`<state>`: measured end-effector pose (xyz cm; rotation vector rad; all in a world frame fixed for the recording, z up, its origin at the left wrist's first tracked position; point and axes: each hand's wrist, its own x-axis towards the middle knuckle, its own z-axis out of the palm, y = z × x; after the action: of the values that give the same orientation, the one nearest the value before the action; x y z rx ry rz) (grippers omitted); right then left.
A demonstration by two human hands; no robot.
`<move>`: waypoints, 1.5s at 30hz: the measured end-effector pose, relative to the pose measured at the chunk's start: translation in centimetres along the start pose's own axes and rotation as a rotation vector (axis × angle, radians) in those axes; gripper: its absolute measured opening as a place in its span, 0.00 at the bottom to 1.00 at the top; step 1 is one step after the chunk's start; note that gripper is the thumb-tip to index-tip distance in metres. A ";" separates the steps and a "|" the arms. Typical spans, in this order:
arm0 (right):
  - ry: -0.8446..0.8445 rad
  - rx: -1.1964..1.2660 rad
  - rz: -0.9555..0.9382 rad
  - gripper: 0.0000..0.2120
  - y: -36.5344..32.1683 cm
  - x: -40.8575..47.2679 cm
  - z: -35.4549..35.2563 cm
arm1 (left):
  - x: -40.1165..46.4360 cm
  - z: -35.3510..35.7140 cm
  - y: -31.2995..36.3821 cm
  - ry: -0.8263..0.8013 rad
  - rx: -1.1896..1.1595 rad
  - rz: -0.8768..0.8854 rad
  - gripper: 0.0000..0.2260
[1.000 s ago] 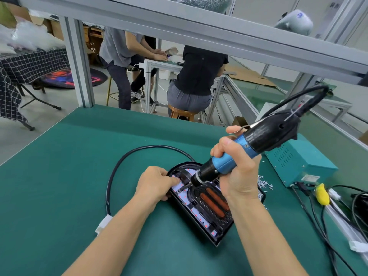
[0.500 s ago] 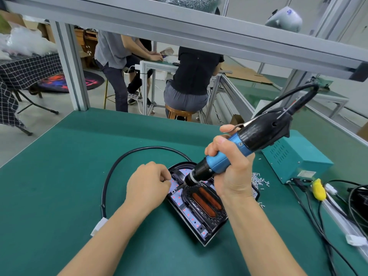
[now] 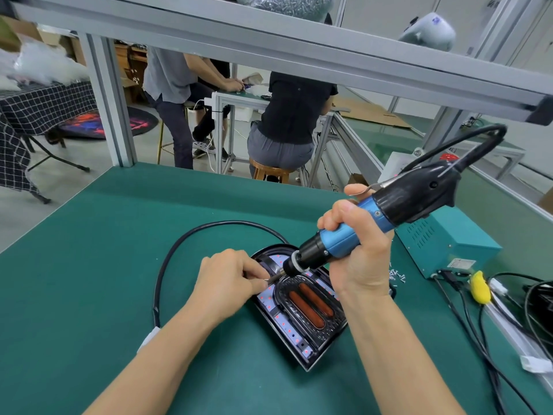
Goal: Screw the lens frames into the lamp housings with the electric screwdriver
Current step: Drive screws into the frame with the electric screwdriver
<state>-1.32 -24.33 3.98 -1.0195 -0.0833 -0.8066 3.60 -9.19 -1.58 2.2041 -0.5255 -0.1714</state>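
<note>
A worker's right hand (image 3: 363, 259) wraps its fingers (image 3: 338, 218) around the blue barrel of an electric screwdriver (image 3: 371, 226), angling the tool down and to the left so that its thin bit meets the left hand (image 3: 230, 280) just above a lamp housing (image 3: 302, 304). The left hand's fingers are curled, thumb and forefinger pinched together at the bit's tip; whatever they pinch there is too small to make out. The black, arch-shaped lamp housing lies flat on the green tabletop (image 3: 89, 265), near the middle, between the two forearms, with a lens frame (image 3: 311, 304) holding two orange oblong lenses seated inside it. A black cable (image 3: 179, 250) loops from the housing's far end round to a white plug (image 3: 148, 339) beside the left forearm. Loose screws (image 3: 396, 275) lie scattered to the right of the housing, near a teal power box (image 3: 446, 244). A yellow connector (image 3: 480, 287) and dark cords trail along the right edge. Beyond the tabletop, two people sit at another workstation.
</note>
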 end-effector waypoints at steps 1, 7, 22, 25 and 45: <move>0.005 0.006 0.001 0.10 -0.1 0.1 0.0 | 0.0 0.0 0.0 -0.001 -0.018 0.010 0.11; 0.033 0.015 -0.011 0.09 -0.6 0.1 0.0 | -0.1 -0.1 -0.5 -0.019 -0.090 0.032 0.06; 0.060 0.111 0.012 0.10 -2.0 0.3 0.6 | -0.9 0.2 -1.0 -0.057 -0.671 -0.111 0.02; 0.066 0.116 0.014 0.09 -2.2 0.3 0.6 | -0.9 0.3 -1.0 -0.075 -0.700 -0.111 0.02; 0.109 0.151 0.007 0.09 -2.4 0.5 0.3 | -0.7 1.1 -1.0 -0.043 -0.735 -0.032 0.02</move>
<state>-2.37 -24.99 6.13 -0.8315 -0.0469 -0.8352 2.89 -9.15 -3.10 1.4939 -0.3694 -0.3656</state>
